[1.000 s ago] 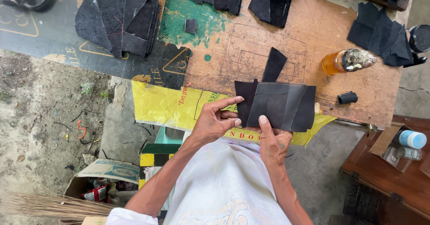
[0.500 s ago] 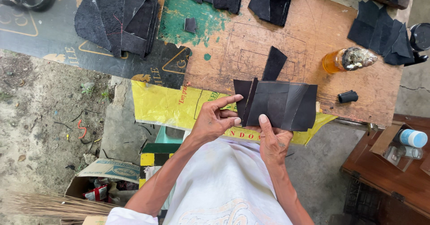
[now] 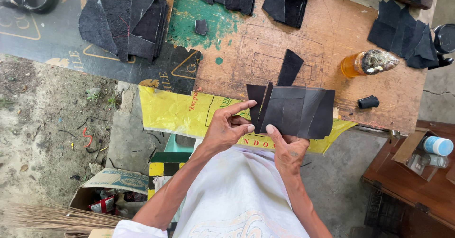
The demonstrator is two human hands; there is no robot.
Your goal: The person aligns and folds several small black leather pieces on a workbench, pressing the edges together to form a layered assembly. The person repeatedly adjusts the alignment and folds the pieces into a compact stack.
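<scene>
Both my hands hold a flat assembly of black leather pieces [image 3: 296, 111] just above the near edge of a worn wooden board [image 3: 313, 44]. My left hand [image 3: 227, 129] pinches its left flap between forefinger and thumb. My right hand [image 3: 286, 148] supports it from below, thumb pressed on the lower left part. A single narrow black strip [image 3: 289, 67] lies on the board just beyond the held pieces.
Stacks of black cut pieces [image 3: 125, 22] lie at the far left, top middle and far right [image 3: 403, 34]. An orange glue bottle [image 3: 365, 63] lies on its side; a small black cylinder [image 3: 368, 102] is near it. Yellow plastic sheet [image 3: 175, 112] hangs off the edge. A brown side table [image 3: 407, 181] stands right.
The held leather assembly has stayed in place; my fingers have shifted only slightly on its left flap.
</scene>
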